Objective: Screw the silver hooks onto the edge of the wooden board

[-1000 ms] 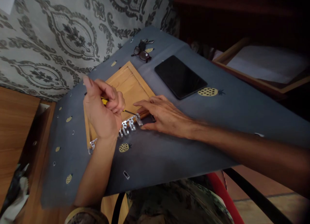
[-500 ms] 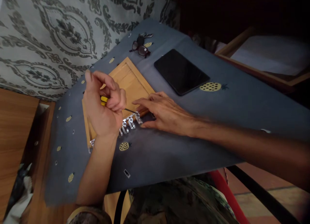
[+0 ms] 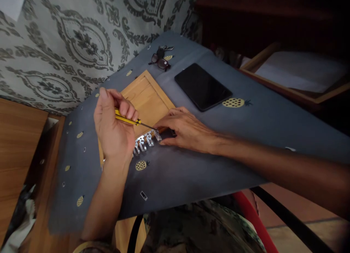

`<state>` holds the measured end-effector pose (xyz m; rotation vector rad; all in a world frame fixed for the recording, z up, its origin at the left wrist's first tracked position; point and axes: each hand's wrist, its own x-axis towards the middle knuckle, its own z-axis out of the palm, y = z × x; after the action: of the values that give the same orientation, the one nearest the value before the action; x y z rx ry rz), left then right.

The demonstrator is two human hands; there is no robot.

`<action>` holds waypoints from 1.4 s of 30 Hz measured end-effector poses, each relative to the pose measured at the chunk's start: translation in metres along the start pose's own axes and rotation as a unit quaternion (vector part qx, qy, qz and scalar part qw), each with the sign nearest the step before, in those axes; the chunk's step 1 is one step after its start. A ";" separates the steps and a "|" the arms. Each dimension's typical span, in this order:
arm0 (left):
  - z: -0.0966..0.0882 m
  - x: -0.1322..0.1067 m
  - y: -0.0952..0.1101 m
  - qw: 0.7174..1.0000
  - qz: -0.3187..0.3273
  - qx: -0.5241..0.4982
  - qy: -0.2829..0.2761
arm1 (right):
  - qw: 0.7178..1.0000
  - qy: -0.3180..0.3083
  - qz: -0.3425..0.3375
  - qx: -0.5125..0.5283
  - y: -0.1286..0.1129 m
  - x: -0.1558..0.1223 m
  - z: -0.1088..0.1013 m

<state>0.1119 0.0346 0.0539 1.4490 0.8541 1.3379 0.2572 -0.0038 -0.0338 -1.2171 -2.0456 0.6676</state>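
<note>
My left hand is closed around the yellow handle of a screwdriver, palm turned up. The thin shaft slants down to the right, its tip at the end hook of a metal hook rail. That rail lies along the near edge of a wooden framed board, its curved silver hooks hanging toward me. At the rail's right end, my right hand has its thumb and forefinger closed about the last hook, beside the screwdriver tip. Its other fingers rest over the board's corner. The screw under the tip is too small to make out.
A black tablet lies right of the board. Glasses and keys sit at the far end of the blue pineapple-print tablecloth. Patterned wall stands left; an open drawer with white paper is at the right.
My left hand has rolled slightly, showing more of the screwdriver handle. My right forefinger has come down from above the board to the screwdriver tip. The view has shifted a little.
</note>
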 end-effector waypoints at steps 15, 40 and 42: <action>0.004 0.003 0.000 0.997 -0.010 0.010 -0.072 | 1.000 -0.007 -0.014 -0.017 0.002 -0.001 0.001; -0.030 0.000 0.018 0.831 0.201 0.510 -0.097 | 1.000 -0.002 -0.018 -0.022 0.002 -0.001 0.001; -0.033 0.002 0.028 0.817 0.192 0.526 -0.136 | 1.000 -0.006 -0.015 -0.025 0.001 -0.001 0.000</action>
<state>0.0768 0.0337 0.0788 2.7200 1.2269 0.8511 0.2581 -0.0040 -0.0350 -1.2107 -2.0976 0.6140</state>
